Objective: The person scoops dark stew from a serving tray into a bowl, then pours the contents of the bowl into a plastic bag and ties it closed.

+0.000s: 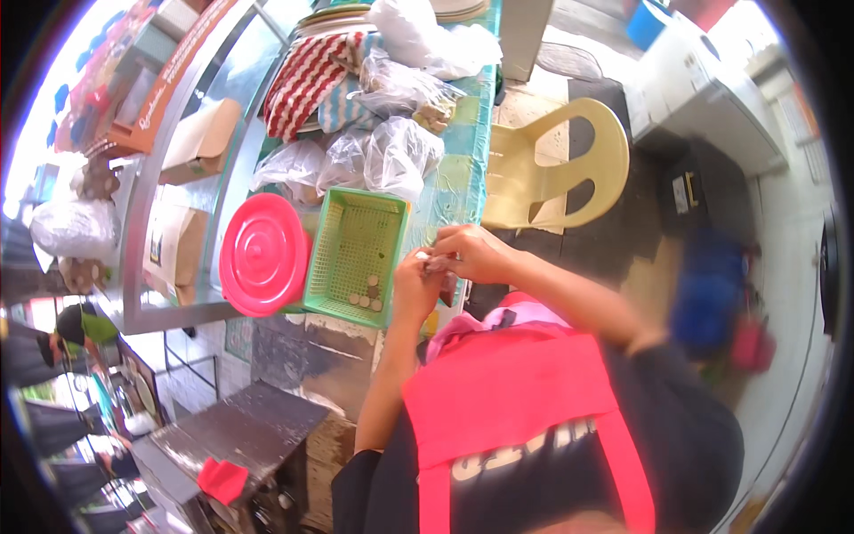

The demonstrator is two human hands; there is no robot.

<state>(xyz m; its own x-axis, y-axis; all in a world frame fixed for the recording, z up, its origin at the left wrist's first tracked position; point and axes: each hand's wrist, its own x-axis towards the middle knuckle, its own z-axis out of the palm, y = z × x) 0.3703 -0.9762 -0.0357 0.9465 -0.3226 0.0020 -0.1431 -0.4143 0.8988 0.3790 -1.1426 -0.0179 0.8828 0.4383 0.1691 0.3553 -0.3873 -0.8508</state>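
Note:
My left hand (417, 284) and my right hand (475, 250) meet at the table's near edge, fingers pinched together on a small crumpled piece of clear plastic (437, 262). Fingers hide most of it, so what it contains cannot be made out. Just left of my hands sits a green plastic basket (323, 267) with mesh walls. Several coins (363, 301) lie on its floor, towards the near end. A round pink plastic lid (257, 250) with a central knob stands against the basket's left side.
Knotted clear plastic bags (400, 157) and a red-and-white striped cloth (310, 83) crowd the teal-covered table (460, 177) beyond. Glass display case (143, 267) at left holds cardboard boxes (175, 250). A yellow plastic chair (574, 167) is at right; a dark wooden table (247, 427) is lower left.

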